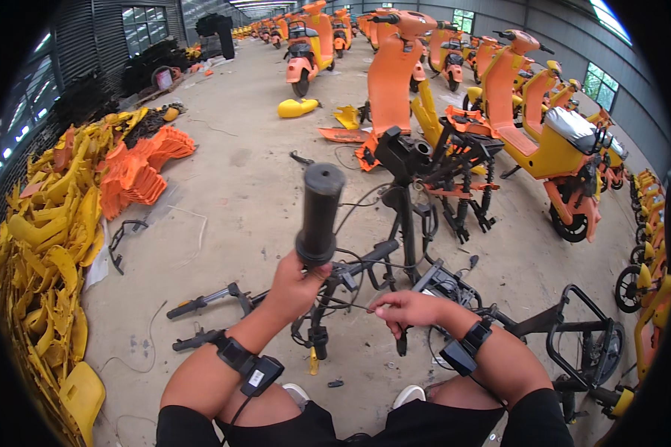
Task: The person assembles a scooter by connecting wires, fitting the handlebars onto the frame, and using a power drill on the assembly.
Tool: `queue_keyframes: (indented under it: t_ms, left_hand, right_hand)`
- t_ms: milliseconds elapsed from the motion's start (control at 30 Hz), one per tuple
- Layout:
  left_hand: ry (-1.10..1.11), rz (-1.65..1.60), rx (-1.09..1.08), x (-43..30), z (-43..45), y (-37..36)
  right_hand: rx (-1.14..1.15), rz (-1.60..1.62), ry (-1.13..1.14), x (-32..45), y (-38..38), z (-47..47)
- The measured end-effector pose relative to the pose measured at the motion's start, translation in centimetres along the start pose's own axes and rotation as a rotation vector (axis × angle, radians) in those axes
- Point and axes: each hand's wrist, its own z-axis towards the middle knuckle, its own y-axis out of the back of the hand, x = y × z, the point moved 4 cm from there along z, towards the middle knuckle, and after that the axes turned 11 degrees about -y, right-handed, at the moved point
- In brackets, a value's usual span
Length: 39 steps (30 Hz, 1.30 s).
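Observation:
My left hand (299, 282) is closed around the lower end of a black handlebar grip (320, 212), which points up towards the camera. Thin black cables run from the handlebar area to a partly stripped scooter frame (407, 223). My right hand (400, 312) is to the right of the grip, its fingertips on a thin black cable (349, 304). Under the hands lie black handlebar parts (319, 335), which the arms partly cover. A black lever-like part (402, 342) hangs just below my right hand; whether the fingers touch it I cannot tell.
Yellow plastic panels (50, 257) and stacked orange panels (137, 173) are heaped at the left. Another black frame with a wheel (570, 329) lies at the right. Orange and yellow scooters (542, 120) stand beyond. Loose handlebars (201, 302) and a small black part (335, 383) are on the floor.

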Motion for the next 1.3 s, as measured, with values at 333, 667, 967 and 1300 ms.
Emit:
queue_keyframes:
  t_ms: [333, 667, 967, 1300]
  left_hand:
    - [0.018, -0.008, 0.073, -0.8, 0.2, -1.3]
    - [0.047, -0.06, 0.075, -1.6, 0.0, -2.2]
    - [0.116, -0.02, 0.084, -2.9, 0.3, -2.5]
    - [-0.047, 0.137, 0.04, -1.7, 0.1, -2.1]
  right_hand:
    - [-0.14, -0.271, 0.076, 1.3, -2.1, 1.8]
    - [-0.208, 0.033, 0.086, 0.2, -2.7, 5.1]
    - [-0.217, 0.018, 0.028, 1.4, -4.6, 5.7]
    - [-0.359, -0.215, -0.013, -1.0, -3.8, 7.5]
